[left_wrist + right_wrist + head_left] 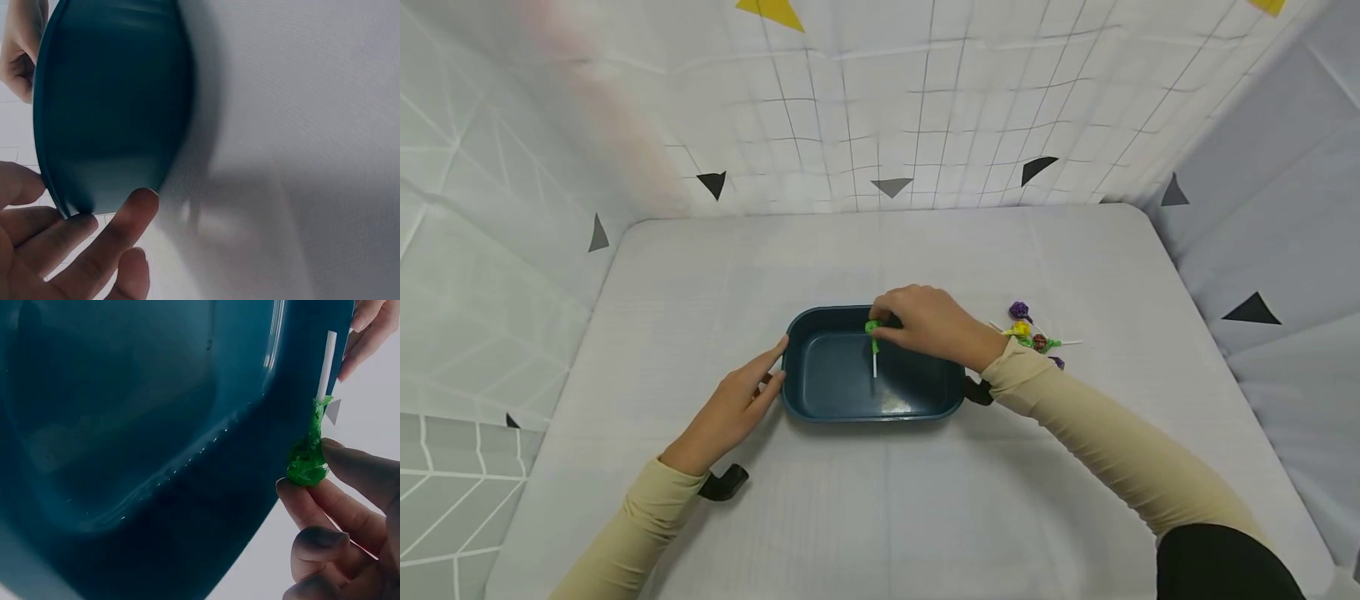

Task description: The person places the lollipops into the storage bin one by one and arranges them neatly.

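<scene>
A dark blue rectangular tray (827,379) sits in the middle of the white table, its inside floor bare. My right hand (928,323) reaches over the far rim and pinches a green-wrapped lollipop (307,464) by its candy head between thumb and fingers. Its white stick points toward the near side of the tray in the head view. At the tray's left end, my left hand (733,408) rests extended fingers (109,244) against the outer wall and rim.
Right of the tray, partly behind my right forearm, lies a small group of lollipops: purple (1018,311), yellow (1021,329) and reddish-brown (1039,342) among them. The white table (880,517) meets hanging white cloth (880,108) at the back and sides.
</scene>
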Available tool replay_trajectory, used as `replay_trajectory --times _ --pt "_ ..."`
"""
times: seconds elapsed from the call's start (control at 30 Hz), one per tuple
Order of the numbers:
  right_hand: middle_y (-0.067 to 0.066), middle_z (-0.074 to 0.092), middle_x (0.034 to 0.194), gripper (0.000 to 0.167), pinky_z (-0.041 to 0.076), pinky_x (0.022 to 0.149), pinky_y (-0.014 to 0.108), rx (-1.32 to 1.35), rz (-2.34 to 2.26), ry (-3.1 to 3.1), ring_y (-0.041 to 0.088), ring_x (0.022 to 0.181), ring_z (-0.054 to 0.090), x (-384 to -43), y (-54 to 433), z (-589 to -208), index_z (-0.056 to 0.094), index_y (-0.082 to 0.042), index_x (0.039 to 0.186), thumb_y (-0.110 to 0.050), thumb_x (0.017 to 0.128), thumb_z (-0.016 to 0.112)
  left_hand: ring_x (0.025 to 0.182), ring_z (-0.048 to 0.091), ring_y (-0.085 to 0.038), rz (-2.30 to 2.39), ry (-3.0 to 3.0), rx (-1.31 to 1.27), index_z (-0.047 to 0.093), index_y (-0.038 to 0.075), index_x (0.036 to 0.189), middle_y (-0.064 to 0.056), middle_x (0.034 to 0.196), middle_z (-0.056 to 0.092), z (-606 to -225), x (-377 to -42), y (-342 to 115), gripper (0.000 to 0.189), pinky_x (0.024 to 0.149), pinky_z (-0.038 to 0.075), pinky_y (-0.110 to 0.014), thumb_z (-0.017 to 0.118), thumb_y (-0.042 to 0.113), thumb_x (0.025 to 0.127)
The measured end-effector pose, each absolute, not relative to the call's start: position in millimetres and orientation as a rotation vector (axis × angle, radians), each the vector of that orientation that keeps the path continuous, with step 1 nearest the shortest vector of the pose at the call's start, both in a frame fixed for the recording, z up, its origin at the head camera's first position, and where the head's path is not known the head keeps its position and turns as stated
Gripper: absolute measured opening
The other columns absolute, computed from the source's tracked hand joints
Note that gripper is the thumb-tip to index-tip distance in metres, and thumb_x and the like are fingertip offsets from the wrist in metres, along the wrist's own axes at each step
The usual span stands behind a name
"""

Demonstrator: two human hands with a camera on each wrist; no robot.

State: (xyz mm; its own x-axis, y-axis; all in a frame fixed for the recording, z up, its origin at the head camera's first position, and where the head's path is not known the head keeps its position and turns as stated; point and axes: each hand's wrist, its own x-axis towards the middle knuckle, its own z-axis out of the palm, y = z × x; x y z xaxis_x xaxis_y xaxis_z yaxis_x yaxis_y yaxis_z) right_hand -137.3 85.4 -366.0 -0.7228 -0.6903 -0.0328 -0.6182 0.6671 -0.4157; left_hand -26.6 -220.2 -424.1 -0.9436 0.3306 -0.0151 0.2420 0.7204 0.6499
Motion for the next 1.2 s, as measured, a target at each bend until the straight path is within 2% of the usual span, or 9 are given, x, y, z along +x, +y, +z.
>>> replay_trajectory --times 0.47,0.83,1.2 --pt "-0.005 0.077 0.100 0.017 0.055 0.074 0.033 -1.095 -0.555 2.668 0.015 0.088 0.069 -141.5 70.0 -371.9 0.078 -0.018 0.110 -0.029 0.097 0.075 0.108 0.068 -0.024 1.010 2.792 0.438 0.028 0.014 0.165 -0.013 0.154 0.055 -423.1 -23.5 -222.2 0.057 0.085 0.055 -0.041 0.046 0.029 0.113" --pt "-0.005 0.077 0.105 0.017 0.057 0.075 0.031 -1.101 -0.524 2.647 0.011 0.089 0.069 -142.2 58.8 -373.3 0.078 -0.019 0.110 -0.031 0.098 0.073 0.106 0.070 -0.023 1.037 2.786 0.451 0.030 0.013 0.164 -0.014 0.147 0.060 -422.2 -25.1 -222.2 0.057 0.084 0.055 -0.041 0.047 0.028 0.112" --pt "-0.005 0.077 0.104 0.017 0.058 0.076 0.034 -1.128 -0.530 2.632 0.014 0.093 0.072 -142.0 52.0 -377.9 0.078 -0.020 0.109 -0.030 0.096 0.076 0.106 0.069 -0.021 1.036 2.778 0.446 0.029 0.014 0.164 -0.012 0.152 0.056 -422.4 -26.4 -220.6 0.057 0.085 0.055 -0.040 0.047 0.029 0.112"
